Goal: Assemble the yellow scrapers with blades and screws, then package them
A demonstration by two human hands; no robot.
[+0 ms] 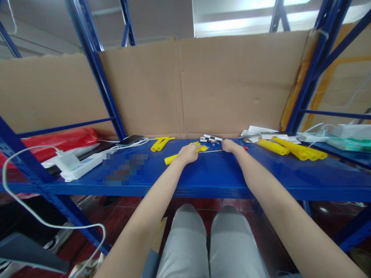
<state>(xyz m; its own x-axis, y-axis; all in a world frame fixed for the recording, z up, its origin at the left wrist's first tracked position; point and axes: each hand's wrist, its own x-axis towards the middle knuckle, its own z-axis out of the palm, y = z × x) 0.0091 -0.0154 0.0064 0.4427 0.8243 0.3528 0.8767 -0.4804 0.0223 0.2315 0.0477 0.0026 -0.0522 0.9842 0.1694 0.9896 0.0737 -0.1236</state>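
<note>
My left hand (188, 154) is closed around a yellow plastic tube-shaped piece (170, 159), which lies low over the blue shelf (211, 173). One end sticks out to the left of the fist and a flatter yellow end shows to its right. In my right hand (228, 146) is a screwdriver; its thin metal shaft (213, 151) points left to the yellow piece, and a red handle end shows beyond the wrist. Whether the tip touches a screw is too small to tell. Just behind the hands lie small silvery bits and white-and-black parts (211, 138).
More yellow pieces lie at left (161, 144) and right (298, 148). A white power strip (84, 166) with cables and a dark phone-like object (131, 139) occupy the left. White papers (261, 133) sit at back right. Cardboard (203, 85) stands behind; blue posts (315, 69) frame the shelf.
</note>
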